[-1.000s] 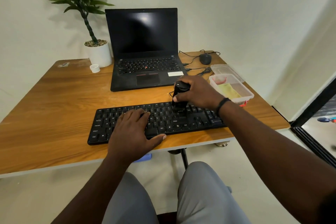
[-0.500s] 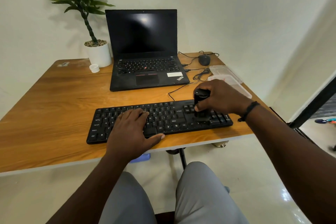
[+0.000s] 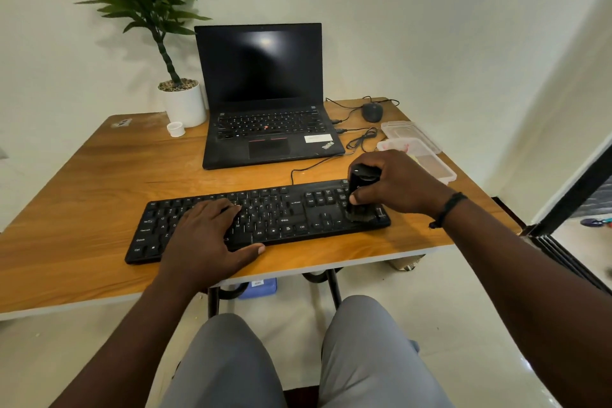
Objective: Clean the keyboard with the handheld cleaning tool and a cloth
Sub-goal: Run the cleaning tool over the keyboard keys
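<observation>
Head view shows the right hand (image 3: pixel 402 185) wrapped around the cleaning tool (image 3: pixel 361 190), brush down on the keyboard (image 3: pixel 258 220) at its right end. Left hand (image 3: pixel 207 237) lies flat on the keyboard's left half. Keyboard sits near the desk (image 3: pixel 82 202) edge; hard strokes could skid it or snag its cable (image 3: pixel 308 165).

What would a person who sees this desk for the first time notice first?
Most likely the two hands on the black keyboard at the desk's near edge: the right hand grips a black cleaning tool upright, brush down on the keyboard's right end, while the left hand lies flat on the left half. Behind stands an open laptop with a dark screen.
</observation>
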